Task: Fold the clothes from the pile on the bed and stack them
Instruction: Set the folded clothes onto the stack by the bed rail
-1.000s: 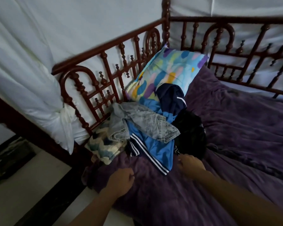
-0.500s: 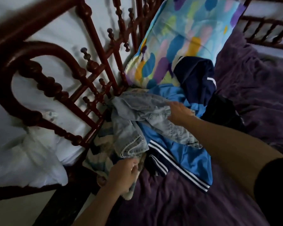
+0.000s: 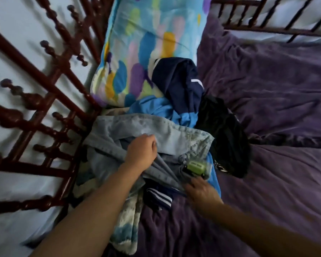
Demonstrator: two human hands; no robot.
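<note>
jeans (image 3: 174,134): on top of the clothes pile (image 3: 185,115), beside the bed rail (image 3: 44,76), below the pillow (image 3: 146,43); long axis runs left-right | left hand (image 3: 141,153): clenched on denim mid-length | right hand (image 3: 202,191): blurred at the waistband end, grip cannot be told

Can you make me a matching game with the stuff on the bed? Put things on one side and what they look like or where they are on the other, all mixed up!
Things:
1. pillow
2. jeans
3. navy garment
4. blanket

Descriptions:
A. purple, spread over the bed
B. pale blue denim, gripped by the left hand
C. patches of many colours, beside the wooden rail
D. dark blue with a white stripe, lying partly on the pillow

Pairs: 1-C, 2-B, 3-D, 4-A
</note>
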